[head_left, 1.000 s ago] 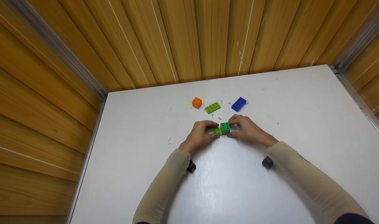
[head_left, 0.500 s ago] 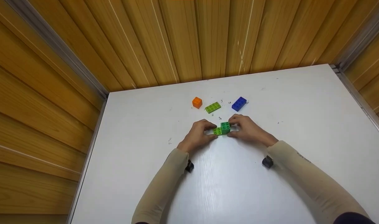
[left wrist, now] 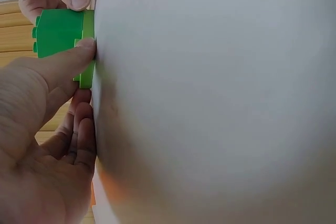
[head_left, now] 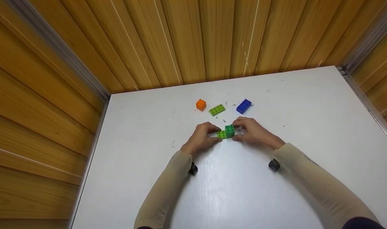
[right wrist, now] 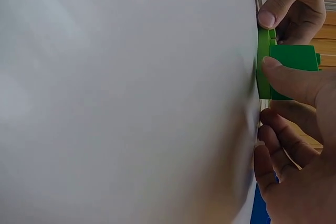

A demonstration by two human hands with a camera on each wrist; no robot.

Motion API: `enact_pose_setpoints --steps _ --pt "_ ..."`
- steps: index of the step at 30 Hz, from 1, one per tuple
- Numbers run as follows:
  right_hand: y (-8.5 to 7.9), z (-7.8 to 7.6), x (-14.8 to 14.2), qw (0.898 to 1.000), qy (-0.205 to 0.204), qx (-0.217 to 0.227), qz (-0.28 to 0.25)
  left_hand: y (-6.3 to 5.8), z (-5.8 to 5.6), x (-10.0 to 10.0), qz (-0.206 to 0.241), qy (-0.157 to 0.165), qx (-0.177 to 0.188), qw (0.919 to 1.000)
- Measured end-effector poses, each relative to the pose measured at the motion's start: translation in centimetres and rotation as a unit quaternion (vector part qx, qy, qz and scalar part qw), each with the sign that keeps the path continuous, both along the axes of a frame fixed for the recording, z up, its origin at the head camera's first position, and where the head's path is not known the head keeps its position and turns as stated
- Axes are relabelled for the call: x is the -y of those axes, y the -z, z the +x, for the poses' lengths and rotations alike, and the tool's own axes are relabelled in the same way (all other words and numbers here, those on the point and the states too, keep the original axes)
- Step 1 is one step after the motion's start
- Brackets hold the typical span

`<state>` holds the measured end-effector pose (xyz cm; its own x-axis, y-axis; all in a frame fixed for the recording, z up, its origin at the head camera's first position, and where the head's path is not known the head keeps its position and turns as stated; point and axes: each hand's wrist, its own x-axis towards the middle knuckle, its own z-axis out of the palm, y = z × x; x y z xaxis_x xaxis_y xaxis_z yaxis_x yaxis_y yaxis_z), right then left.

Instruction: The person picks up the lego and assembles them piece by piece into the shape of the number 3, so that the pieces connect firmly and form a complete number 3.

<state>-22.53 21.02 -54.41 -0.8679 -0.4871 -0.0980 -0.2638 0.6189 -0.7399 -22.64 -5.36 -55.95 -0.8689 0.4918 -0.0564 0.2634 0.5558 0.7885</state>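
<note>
Brick, green, sits on the right end of the light green plate, on the counter. Left hand pinches the plate's free end; right hand pinches the brick end; fingers part only by piece width. Caution: uneven pressure could skew the joint; incomplete stud seating, not verifiable here, could cause separation.

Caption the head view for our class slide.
Left hand and right hand hold a green block on a lime base; an orange block, lime plate and blue brick lie beyond.
</note>
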Motion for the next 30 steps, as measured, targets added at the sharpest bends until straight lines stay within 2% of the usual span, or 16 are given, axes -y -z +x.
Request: enact_pose_setpoints --steps 5,13,17,25,30 --pt "-0.3 -0.2 -0.2 1.000 -0.001 0.011 0.023 0.0 -0.1 0.2 0.004 0.001 0.006 1.0000" --pt "-0.9 -0.6 -1.0 0.999 -0.029 -0.025 0.000 0.1 -0.3 0.4 0.006 -0.005 0.008 0.9999" --pt "-1.4 -0.8 -1.3 0.999 -0.024 -0.025 -0.010 0.3 -0.4 0.5 0.001 -0.006 0.006 1.0000" --pt "-2.0 -1.5 -1.9 1.000 0.008 -0.029 0.010 0.3 -0.4 0.2 0.010 -0.016 0.031 0.9993" --pt "-2.1 -2.0 -2.2 0.999 0.017 -0.035 0.024 0.4 -0.4 0.1 0.007 -0.016 0.032 0.9993"
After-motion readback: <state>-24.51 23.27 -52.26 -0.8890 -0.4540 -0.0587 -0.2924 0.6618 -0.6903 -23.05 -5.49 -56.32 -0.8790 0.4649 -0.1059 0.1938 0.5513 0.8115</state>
